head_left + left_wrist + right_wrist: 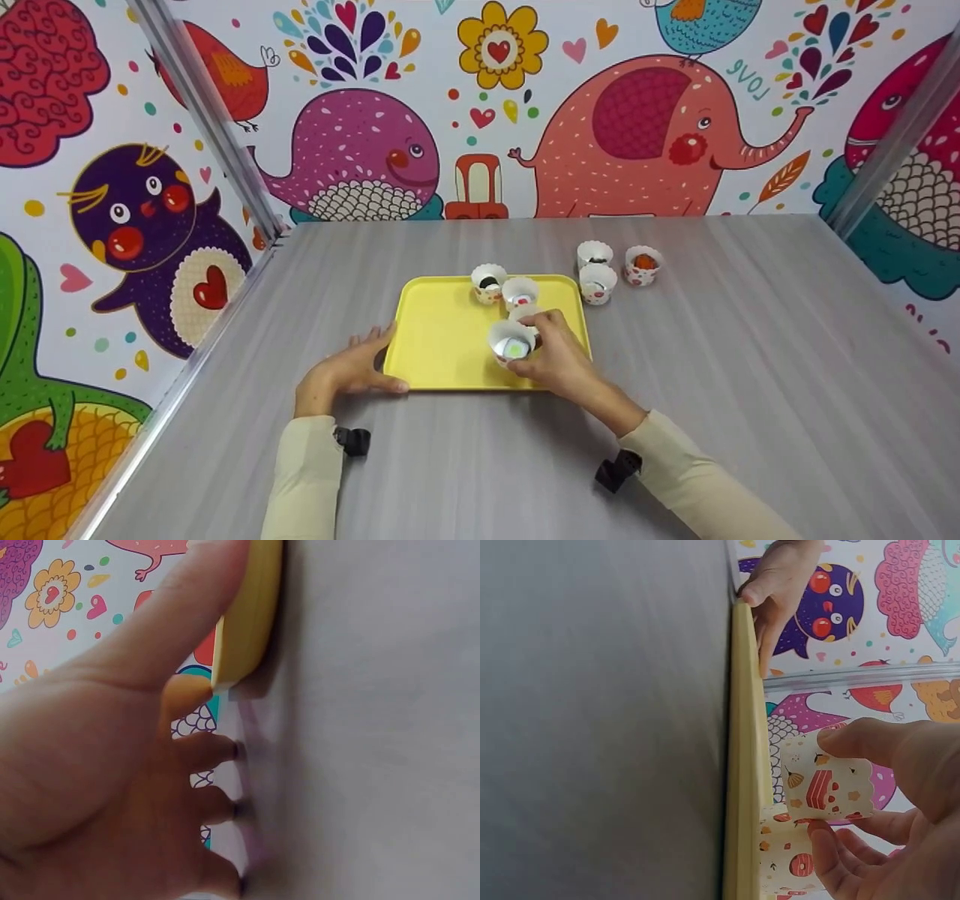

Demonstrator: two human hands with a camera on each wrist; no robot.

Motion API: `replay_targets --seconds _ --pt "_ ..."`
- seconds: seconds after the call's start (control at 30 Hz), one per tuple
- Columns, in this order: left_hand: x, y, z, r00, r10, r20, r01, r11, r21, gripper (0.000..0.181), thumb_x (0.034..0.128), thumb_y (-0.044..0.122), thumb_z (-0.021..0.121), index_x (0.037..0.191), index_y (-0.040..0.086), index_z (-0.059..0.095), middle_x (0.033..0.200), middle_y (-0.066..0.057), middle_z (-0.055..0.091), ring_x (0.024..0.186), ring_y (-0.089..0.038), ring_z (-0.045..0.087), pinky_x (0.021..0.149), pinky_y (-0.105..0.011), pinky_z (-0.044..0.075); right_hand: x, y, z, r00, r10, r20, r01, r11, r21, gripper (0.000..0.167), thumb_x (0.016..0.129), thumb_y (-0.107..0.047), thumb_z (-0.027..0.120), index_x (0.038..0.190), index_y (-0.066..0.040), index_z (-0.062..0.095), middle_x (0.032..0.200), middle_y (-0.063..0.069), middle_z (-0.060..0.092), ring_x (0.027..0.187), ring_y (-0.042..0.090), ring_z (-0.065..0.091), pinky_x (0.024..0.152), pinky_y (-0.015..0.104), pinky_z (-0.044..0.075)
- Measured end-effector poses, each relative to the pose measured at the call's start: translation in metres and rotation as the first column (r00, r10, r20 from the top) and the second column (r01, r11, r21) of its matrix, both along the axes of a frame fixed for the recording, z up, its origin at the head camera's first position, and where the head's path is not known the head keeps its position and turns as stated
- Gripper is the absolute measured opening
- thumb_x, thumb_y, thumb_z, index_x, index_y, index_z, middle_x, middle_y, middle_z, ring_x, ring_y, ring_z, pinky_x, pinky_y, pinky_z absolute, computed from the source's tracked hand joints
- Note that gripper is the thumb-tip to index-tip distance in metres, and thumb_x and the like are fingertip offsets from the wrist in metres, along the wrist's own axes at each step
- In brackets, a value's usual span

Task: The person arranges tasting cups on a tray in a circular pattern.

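My right hand [561, 361] pinches a white printed paper baking cup [826, 778] between thumb and fingers, over the right part of a yellow tray [442, 337]. Something light green shows inside that cup in the head view. Just behind it, another paper cup [523, 316] is partly covered by my fingers. Farther back on the tray are a cup with a red bit [520, 291] and a cup with something dark [488, 284]. At the tray's front left corner, my left hand [351, 369] touches the rim, its thumb at the front edge and its fingers spread along the left side.
Beyond the tray's right back corner, two paper cups [598, 284] stand one behind the other on the grey table [735, 360]. Beside them is a cup holding something orange [643, 265]. Colourful cartoon-printed walls [352, 150] bound the table at the back and sides.
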State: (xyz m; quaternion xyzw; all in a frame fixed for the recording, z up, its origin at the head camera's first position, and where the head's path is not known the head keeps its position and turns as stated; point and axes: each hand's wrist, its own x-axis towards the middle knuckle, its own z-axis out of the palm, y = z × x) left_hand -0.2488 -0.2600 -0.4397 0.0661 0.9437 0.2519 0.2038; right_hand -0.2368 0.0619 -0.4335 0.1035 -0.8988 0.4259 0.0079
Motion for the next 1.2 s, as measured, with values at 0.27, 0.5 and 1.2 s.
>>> replay_targets --seconds 0.27,0.5,1.2 --pt "0.001 -0.001 0.001 1.0 0.002 0.012 -0.002 1.0 -0.02 0.119 0.0772 0.052 0.082 0.163 0.016 0.008 0.167 -0.024 0.002 0.151 -0.054 -0.004 0.113 -0.079 0.003 0.002 -0.003 -0.007 0.998 0.034 -0.059 -0.032 0.999 0.024 0.061 0.07 -0.012 0.09 0.124 -0.004 0.063 0.126 0.014 0.051 0.094 0.021 0.063 0.083 0.033 0.051" --pt "-0.001 0.0 0.0 1.0 -0.004 0.009 0.004 1.0 -0.006 0.119 0.0767 0.051 0.083 0.162 0.015 0.009 0.167 -0.025 0.002 0.15 -0.055 -0.004 0.116 -0.076 0.004 0.001 -0.002 -0.013 0.998 0.049 -0.045 -0.046 0.997 0.07 0.062 0.072 -0.012 0.089 0.127 -0.003 0.061 0.126 0.014 0.05 0.094 0.019 0.057 0.085 0.035 0.049" --pt "-0.001 -0.001 0.0 1.0 0.009 0.017 -0.009 1.0 -0.014 0.119 0.0767 0.051 0.083 0.163 0.018 0.008 0.167 -0.024 0.002 0.151 -0.053 -0.004 0.117 -0.075 0.005 0.002 0.001 -0.003 0.999 0.051 -0.007 -0.051 0.999 0.012 0.069 0.072 -0.007 0.089 0.134 -0.006 0.059 0.124 0.016 0.052 0.098 0.021 0.066 0.077 0.029 0.051"
